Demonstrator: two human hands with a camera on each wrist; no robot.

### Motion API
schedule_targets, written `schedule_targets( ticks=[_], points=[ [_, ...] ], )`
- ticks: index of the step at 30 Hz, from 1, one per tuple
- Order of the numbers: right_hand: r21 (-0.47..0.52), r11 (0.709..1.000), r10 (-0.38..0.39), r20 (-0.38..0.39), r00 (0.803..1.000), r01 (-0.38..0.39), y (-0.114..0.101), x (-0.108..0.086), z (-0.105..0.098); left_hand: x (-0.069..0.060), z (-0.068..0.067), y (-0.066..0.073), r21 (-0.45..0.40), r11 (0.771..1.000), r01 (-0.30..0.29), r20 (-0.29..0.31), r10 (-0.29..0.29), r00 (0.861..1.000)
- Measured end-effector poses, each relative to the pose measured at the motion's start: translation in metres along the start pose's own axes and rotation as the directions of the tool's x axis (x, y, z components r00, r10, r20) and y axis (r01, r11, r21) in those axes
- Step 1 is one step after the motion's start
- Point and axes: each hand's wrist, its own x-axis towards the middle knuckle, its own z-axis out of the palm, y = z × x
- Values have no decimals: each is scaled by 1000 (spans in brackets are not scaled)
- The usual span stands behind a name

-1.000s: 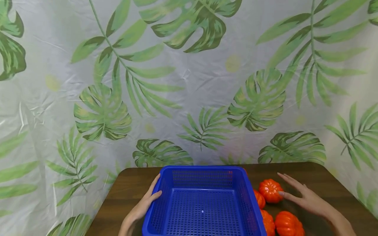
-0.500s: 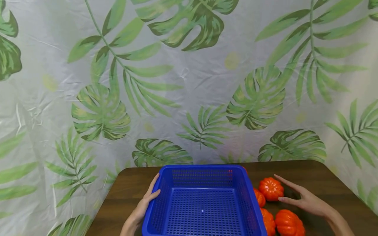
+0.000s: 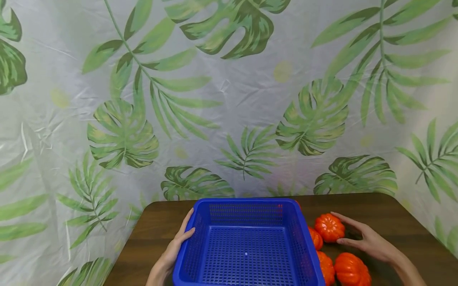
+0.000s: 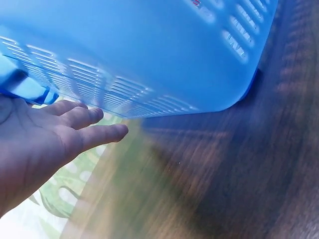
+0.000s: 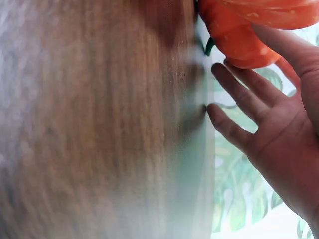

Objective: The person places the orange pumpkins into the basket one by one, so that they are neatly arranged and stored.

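A blue plastic basket (image 3: pixel 247 254) with slotted walls stands on the table. My left hand (image 3: pixel 173 248) rests against its left side, thumb at the rim; the left wrist view has fairly straight fingers (image 4: pixel 102 135) along the outer wall. Several orange toy pumpkins lie right of the basket. Around the right side of the farthest pumpkin (image 3: pixel 330 227), my right hand (image 3: pixel 372 242) has its thumb and forefinger at its edge, seemingly touching. In the right wrist view the other fingers (image 5: pixel 234 127) are spread and extended beside a pumpkin (image 5: pixel 239 37) with a green stem.
Nearer me lie another pumpkin (image 3: pixel 352 270) and one against the basket (image 3: pixel 325 268); a further one (image 3: pixel 315 238) is partly hidden by the basket's wall. The dark wooden table (image 3: pixel 161 216) ends at a leaf-patterned curtain (image 3: pixel 247 99).
My right hand has moved left and in closer around the far pumpkin, its thumb and forefinger now at the pumpkin's edge. The left hand and the basket have stayed in place.
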Motion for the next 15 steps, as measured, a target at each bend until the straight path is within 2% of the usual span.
schedule_targets(
  ticks=[9, 15],
  points=[
    [66, 997, -28, 5, 1000, 27, 0, 1, 2, -1, 0, -1, 2, 1000, 10, -17, -10, 1000],
    [46, 998, -37, -15, 999, 38, -2, 1, 2, 0, 1, -2, 2, 1000, 6, -31, -6, 999]
  ],
)
